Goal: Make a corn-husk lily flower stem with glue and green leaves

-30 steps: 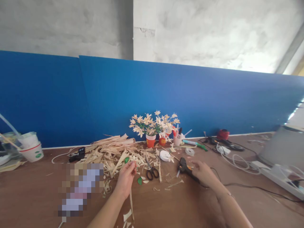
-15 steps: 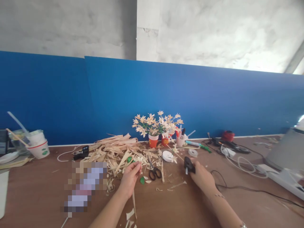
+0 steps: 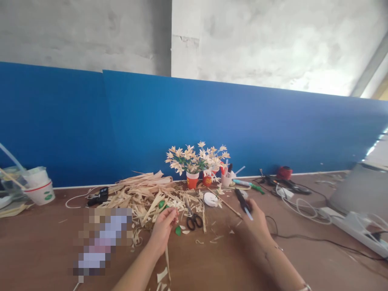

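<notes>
My right hand (image 3: 256,224) grips the glue gun (image 3: 241,197) over the surface (image 3: 206,268), my left fingers (image 3: 170,215) pinched, on what I can't tell; swinging it carelessly could burn them.

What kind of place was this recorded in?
Probably a craft workbench in a plain, perhaps unfinished room: heaped pale strips, scissors and handmade-looking flowers in red cups share a brown table, with a blue partition and a bare concrete wall behind.
</notes>
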`<act>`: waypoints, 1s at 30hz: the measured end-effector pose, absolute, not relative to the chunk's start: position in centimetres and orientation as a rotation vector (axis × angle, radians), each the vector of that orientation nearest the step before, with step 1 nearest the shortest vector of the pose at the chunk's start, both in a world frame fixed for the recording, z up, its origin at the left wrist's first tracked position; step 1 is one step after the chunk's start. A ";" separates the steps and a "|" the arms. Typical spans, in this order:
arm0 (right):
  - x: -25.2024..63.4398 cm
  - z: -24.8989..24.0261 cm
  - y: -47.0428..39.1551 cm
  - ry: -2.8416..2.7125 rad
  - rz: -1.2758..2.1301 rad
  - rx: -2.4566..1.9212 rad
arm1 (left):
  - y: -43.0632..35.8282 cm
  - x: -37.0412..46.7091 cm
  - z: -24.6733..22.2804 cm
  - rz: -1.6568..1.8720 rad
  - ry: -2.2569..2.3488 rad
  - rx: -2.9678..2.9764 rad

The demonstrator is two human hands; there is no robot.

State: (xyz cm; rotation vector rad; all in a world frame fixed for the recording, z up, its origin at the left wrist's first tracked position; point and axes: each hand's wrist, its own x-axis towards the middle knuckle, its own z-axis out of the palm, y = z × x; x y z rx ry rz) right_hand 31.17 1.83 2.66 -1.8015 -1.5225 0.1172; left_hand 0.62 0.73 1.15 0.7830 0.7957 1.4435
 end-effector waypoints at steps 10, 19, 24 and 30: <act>24.7 7.0 0.3 -1.678 0.270 -1.343 | 0.7 0.7 1.2 1.435 0.808 0.766; 18.9 3.4 -0.3 -2.111 0.307 -1.120 | 0.8 0.9 0.6 1.404 0.841 0.756; 18.3 2.8 0.6 -2.188 0.265 -1.110 | 1.2 0.9 0.0 1.397 0.853 0.815; 17.9 1.6 0.6 -2.170 0.223 -1.146 | 1.6 1.1 -0.9 1.408 0.899 0.840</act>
